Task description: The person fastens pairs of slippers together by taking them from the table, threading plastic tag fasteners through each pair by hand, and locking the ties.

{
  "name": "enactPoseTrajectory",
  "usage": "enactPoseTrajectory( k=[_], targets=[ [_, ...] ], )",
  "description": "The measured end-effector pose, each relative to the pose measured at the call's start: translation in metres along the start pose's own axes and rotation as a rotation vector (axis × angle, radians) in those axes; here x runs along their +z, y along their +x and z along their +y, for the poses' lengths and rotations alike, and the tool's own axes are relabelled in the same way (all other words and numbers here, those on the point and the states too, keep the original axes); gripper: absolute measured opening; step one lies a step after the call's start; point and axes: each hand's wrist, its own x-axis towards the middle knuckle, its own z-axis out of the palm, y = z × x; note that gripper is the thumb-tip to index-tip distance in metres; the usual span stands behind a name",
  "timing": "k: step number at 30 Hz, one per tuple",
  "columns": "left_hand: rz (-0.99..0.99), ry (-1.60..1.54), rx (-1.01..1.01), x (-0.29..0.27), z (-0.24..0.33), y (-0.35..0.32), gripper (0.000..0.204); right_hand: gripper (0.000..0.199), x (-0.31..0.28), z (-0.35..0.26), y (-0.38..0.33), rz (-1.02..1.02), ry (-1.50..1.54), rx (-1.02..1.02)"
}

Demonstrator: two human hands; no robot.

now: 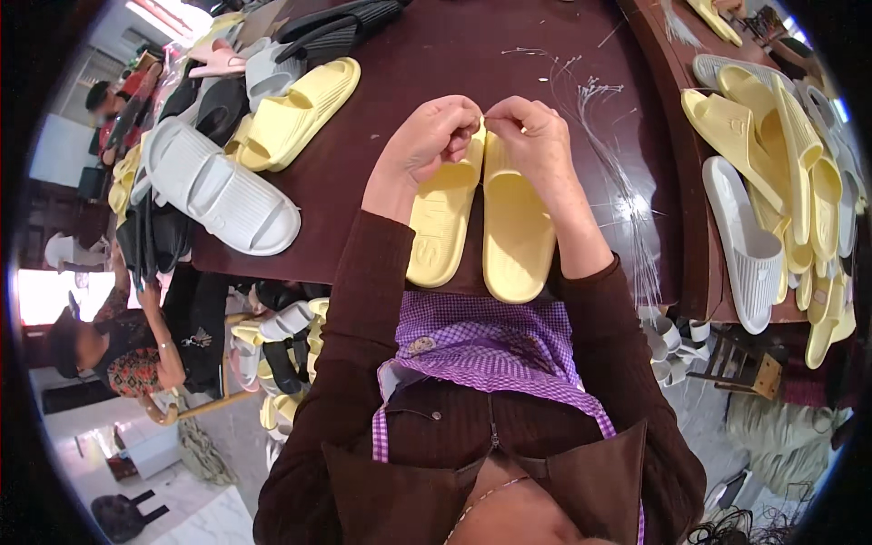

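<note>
A pair of yellow slide sandals lies at the table's near edge, toes away from me: the left slide [437,238] and the right slide [518,241]. Over their far ends, my left hand [429,143] and my right hand [538,145] meet with fingertips pinched, almost touching between the two straps. Whatever is in the fingers is too small to make out. My hands cover part of the straps. Right of my right forearm, a bundle of thin clear plastic ties [627,186] spreads along the dark red table [436,54] and hangs over its edge.
To the left, grey slides [222,186], yellow slides [300,113] and black slides [341,32] lie piled. Another heap of yellow slides [772,136] and a grey slide [745,245] rest on the right-hand surface. A co-worker [136,354] handles black slides at far left.
</note>
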Motion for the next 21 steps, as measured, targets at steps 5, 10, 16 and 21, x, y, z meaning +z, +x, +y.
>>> enactPoseTrajectory(
  k=[5,10,16,21],
  targets=[
    [-0.013,-0.037,-0.003,-0.0018,-0.0002,-0.0012,0.007,0.010,0.0038,0.0054,-0.0010,0.000,0.006,0.044],
    [-0.023,-0.053,0.012,-0.0031,-0.0029,-0.0003,0.008,0.008,0.0069,0.0059,-0.0012,-0.004,0.020,0.053],
    [-0.020,-0.041,0.036,-0.0047,-0.0054,0.0012,0.009,0.007,0.0084,0.0077,-0.0013,-0.009,0.029,0.050],
    [-0.020,-0.025,0.048,-0.0019,-0.0067,0.0024,0.008,0.006,0.0074,0.0096,-0.0022,-0.013,0.017,0.073]
  ],
)
